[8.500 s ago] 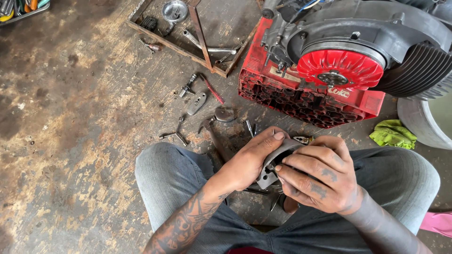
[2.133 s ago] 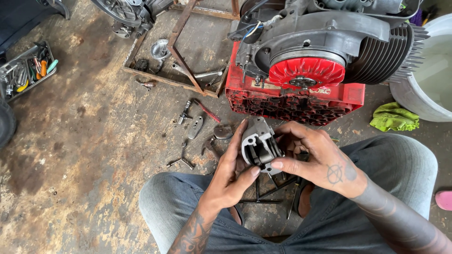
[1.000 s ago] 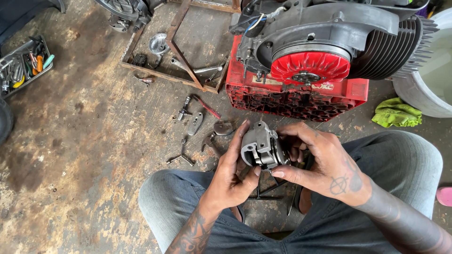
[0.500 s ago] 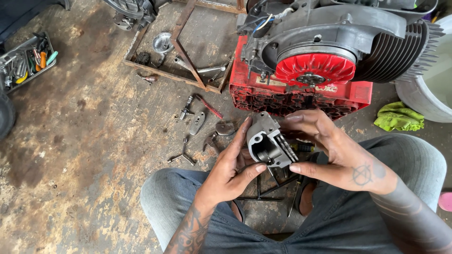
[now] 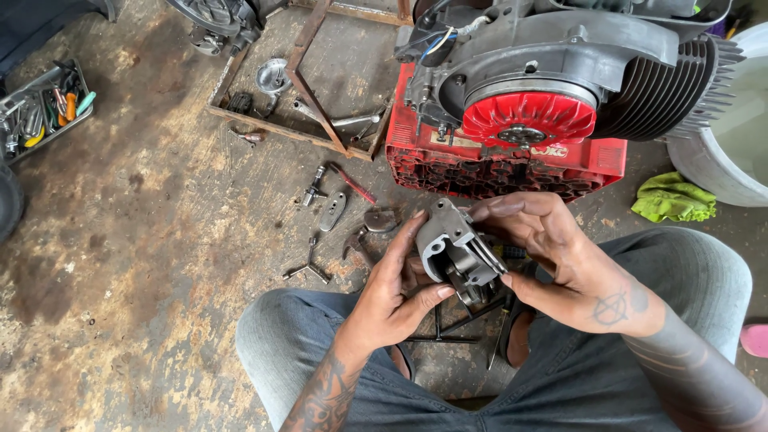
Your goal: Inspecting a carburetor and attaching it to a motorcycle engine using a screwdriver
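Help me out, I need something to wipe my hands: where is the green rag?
The green rag lies on the floor at the right of the head view, between the red crate and the white tub.

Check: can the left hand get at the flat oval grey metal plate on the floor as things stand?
Probably yes, but not freely. The flat oval grey metal plate lies uncovered on the concrete floor, on the left hand's side. But that hand, with the right hand, holds the grey metal housing, which it must release first.
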